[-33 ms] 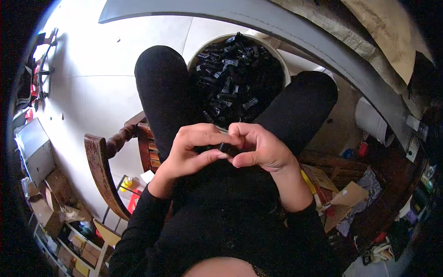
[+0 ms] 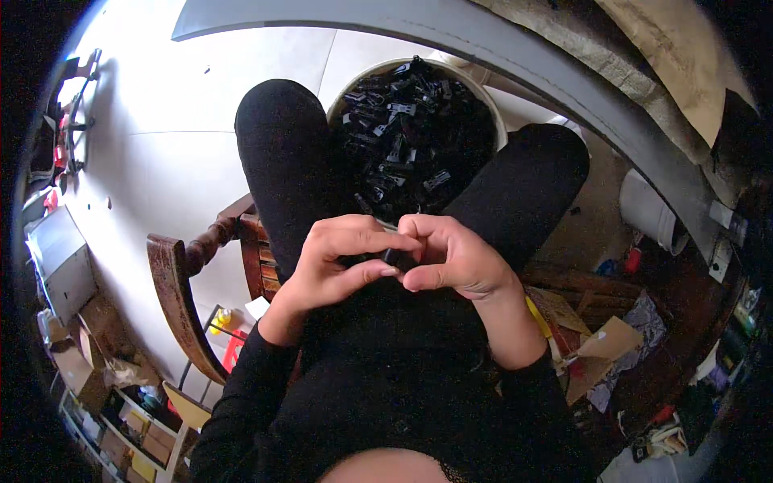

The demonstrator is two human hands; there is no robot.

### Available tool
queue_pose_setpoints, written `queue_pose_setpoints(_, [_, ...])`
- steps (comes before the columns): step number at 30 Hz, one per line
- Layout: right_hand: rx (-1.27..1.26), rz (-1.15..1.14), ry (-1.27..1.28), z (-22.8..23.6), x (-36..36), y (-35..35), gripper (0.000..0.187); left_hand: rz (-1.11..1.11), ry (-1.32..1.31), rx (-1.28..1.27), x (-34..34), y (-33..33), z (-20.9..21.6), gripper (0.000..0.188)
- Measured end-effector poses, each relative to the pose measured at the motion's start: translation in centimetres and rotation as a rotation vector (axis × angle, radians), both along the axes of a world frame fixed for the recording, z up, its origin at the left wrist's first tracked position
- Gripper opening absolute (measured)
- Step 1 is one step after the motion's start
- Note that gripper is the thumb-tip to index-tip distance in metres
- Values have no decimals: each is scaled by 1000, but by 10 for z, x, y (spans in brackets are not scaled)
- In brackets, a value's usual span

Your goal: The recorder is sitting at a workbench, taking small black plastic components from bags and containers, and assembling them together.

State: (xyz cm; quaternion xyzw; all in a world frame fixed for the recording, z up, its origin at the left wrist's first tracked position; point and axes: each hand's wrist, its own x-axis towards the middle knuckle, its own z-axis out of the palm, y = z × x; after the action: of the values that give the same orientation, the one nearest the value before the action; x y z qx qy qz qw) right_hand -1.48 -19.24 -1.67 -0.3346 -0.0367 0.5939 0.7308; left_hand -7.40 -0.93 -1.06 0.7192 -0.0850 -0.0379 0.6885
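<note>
Over my lap, my left hand and my right hand meet around a small black plastic piece. My left thumb and index finger pinch it from the left. On its right side, the curled fingers and thumb of my right hand close around it. Much of the piece is hidden by fingers, and its exact kind does not show. Beyond the hands, between my knees, stands a round pale tub heaped with black, clip-like plastic parts, some with shiny or clear-looking surfaces.
A grey curved edge crosses the far right above the tub. At left is a wooden chair arm; further left, a grey box and shelving. Open cardboard lies at right, below a white bucket on its side.
</note>
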Motion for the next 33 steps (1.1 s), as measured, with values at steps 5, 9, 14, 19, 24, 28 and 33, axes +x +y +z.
queue_pose_setpoints(5, [-223, -276, -40, 10, -17, 13, 19, 97, -85, 324, 1, -4, 3, 31])
queue_pose_setpoints(9, [-240, -478, -37, 3, -31, 19, 12, 135, -209, 481, -1, -9, -1, 32])
queue_pose_setpoints(14, [-215, -542, 90, -8, -37, 24, 12, 233, -196, 485, -5, -13, -9, 36])
queue_pose_setpoints(19, [-317, -469, -151, -3, -31, 24, 12, 310, -79, 426, -8, -20, -5, 36])
queue_pose_setpoints(24, [-223, -503, -18, -13, -32, 13, 13, 259, -183, 489, -7, -24, -7, 38])
queue_pose_setpoints(28, [-162, -418, 75, -4, -18, 14, 12, 202, -85, 420, -7, -17, -1, 37])
queue_pose_setpoints(33, [-94, -193, 171, 5, -5, 4, 30, 74, -185, 179, 3, -4, 2, 33])
